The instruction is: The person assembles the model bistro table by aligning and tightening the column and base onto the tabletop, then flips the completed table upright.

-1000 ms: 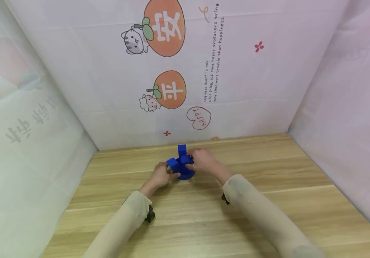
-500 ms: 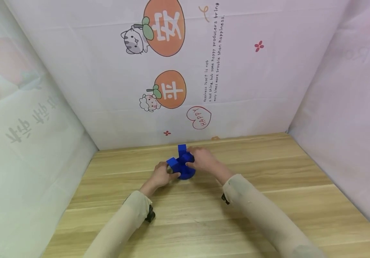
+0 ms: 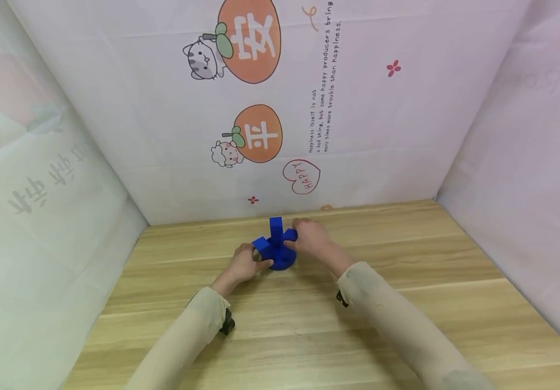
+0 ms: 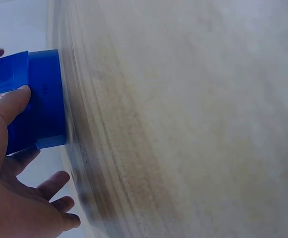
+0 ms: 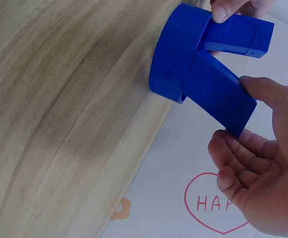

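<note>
A blue round plastic base (image 3: 283, 263) stands on the table near its back edge, with three blue blocks rising from it. My left hand (image 3: 244, 265) grips its left side, thumb on the near side by the left block (image 3: 262, 245). In the left wrist view the thumb lies against the blue piece and the other fingers reach beneath it. My right hand (image 3: 311, 238) pinches the right block (image 5: 220, 94) between thumb and fingertips. This block leans outward in the right wrist view. The back block (image 3: 276, 230) stands upright, touched by neither hand.
The wood-grain table (image 3: 280, 336) is bounded by a printed white backdrop (image 3: 367, 135) close behind the blue base. White sheet walls rise at the left (image 3: 40, 244) and right (image 3: 519, 179).
My right hand has shifted slightly right and back, and the block in its pinch has turned and moved outward from the middle of the base. My left hand has stayed put.
</note>
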Available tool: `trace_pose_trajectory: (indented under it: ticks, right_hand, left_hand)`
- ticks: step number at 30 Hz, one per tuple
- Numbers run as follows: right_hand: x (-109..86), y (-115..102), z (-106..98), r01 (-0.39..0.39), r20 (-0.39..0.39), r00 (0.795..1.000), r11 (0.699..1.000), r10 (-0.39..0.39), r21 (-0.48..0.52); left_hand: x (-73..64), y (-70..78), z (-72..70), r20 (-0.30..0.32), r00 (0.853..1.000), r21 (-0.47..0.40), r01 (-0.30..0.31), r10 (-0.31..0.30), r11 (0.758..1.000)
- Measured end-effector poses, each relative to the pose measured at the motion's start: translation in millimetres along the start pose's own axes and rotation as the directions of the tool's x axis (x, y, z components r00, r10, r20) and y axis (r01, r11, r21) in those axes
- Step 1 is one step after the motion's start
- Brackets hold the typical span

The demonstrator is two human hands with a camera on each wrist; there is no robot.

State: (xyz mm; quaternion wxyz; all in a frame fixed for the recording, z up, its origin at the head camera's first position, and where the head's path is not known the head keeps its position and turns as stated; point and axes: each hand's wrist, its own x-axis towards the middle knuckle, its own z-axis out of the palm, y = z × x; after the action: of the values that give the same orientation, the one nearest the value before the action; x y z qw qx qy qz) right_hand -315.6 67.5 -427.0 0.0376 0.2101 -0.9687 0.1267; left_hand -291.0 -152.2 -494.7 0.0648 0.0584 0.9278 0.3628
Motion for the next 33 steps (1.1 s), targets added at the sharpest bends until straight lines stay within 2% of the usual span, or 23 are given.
trace_pose_trajectory:
  ticks: [2,8,16,23,29,33]
  right_hand:
    - [-0.5,1,0,0.001,0.009,1.0,1.0,-0.001,-0.012]
    - [-2.8,3,-1,0.1,0.05,0.994,0.994,-0.098,-0.047]
    - [-4.1,6,-4,0.041,0.013,0.999,0.999,-0.041,-0.026]
    - [-9.4,3,-6,0.147,0.015,0.989,0.987,-0.146,-0.068]
    - [-10.6,0,-7,0.134,0.022,0.991,0.984,-0.132,-0.115]
    - [-13.0,0,-11,0.168,0.057,0.985,0.974,-0.161,-0.151]
  left_hand:
    - [-0.5,0.1,0.0,-0.001,1.0,0.007,0.001,-0.001,1.0]
    - [-1.3,0.1,0.3,-0.006,1.0,-0.001,0.01,-0.01,1.0]
    - [-1.8,0.9,-0.6,-0.012,1.0,0.005,0.004,-0.004,1.0]
    - [-3.0,1.4,-0.4,-0.012,1.0,-0.005,0.006,-0.006,1.0]
    - [-2.7,4.3,-2.2,-0.016,1.0,0.015,-0.001,0.001,1.0]
    - [-1.6,3.2,-1.7,-0.018,1.0,0.029,-0.012,0.013,0.999]
